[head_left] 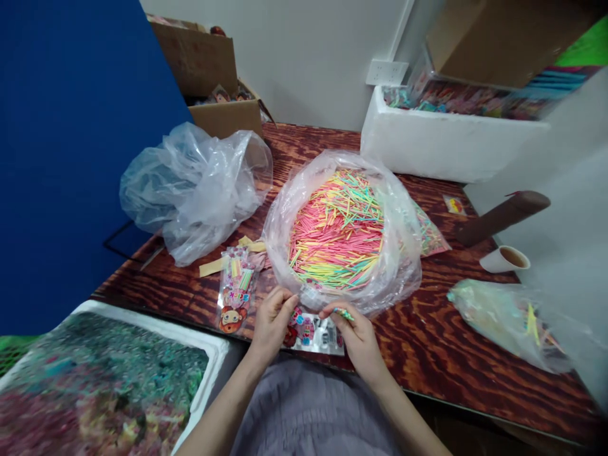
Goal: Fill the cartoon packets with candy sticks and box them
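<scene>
My left hand (pixel 274 320) is closed in a pinch at the left end of a printed plastic packet (pixel 308 334), its fingertips partly hidden. The packet lies at the table's front edge, with a silvery end towards the right. Curled fingers of my right hand (pixel 358 339) hold a small bundle of thin coloured sticks (pixel 342 313) over the packet's right part. Just behind both hands sits a large clear plastic bag (pixel 401 269), rolled open and full of pink, yellow and green sticks (pixel 339 231). Left of my left hand lies another printed packet (pixel 232 297) with sticks showing inside.
Crumpled clear plastic (pixel 204 183) lies at the left, before a cardboard box (pixel 228 117). A white foam box (pixel 418 142) stands at the back right. A paper cup (pixel 503 259), a brown tube (pixel 506 215) and a plastic bag (pixel 508 323) are at the right. Another foam box (pixel 216 354) is lower left.
</scene>
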Available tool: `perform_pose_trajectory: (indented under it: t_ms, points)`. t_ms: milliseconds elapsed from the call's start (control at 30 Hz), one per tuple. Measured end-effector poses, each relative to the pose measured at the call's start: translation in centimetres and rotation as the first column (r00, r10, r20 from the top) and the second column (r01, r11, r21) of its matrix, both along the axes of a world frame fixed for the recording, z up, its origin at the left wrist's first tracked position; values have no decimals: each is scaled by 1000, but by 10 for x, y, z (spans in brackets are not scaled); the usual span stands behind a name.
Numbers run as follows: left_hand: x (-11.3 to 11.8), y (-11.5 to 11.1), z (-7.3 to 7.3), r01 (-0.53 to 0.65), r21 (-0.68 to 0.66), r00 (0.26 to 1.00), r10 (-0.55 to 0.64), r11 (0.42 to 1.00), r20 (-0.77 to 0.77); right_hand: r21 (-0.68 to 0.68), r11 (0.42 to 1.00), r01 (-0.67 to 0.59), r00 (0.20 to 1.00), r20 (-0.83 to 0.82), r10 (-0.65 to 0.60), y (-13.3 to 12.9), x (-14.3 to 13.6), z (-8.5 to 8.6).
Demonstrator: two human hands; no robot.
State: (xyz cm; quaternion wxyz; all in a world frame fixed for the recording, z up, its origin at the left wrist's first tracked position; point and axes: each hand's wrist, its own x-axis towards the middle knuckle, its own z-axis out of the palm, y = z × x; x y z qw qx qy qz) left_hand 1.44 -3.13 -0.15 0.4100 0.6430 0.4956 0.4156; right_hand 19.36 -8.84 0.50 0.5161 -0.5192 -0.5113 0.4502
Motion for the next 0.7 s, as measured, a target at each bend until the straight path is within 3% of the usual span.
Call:
perform_pose_trajectory:
  t_ms: [267, 533, 700]
  points:
    - [-14, -3, -5, 36, 2, 999, -36, 999, -11, -83, 991, 109, 993, -29, -111, 6, 2, -1]
    - [-18, -5, 1, -44, -77, 996, 50, 996, 74, -111, 993, 50, 994, -88, -60, 13, -5, -3]
    - [-15, -12, -2, -1, -45, 998, 4, 999, 57, -63, 990, 123, 953, -272, -136, 33, -3, 8]
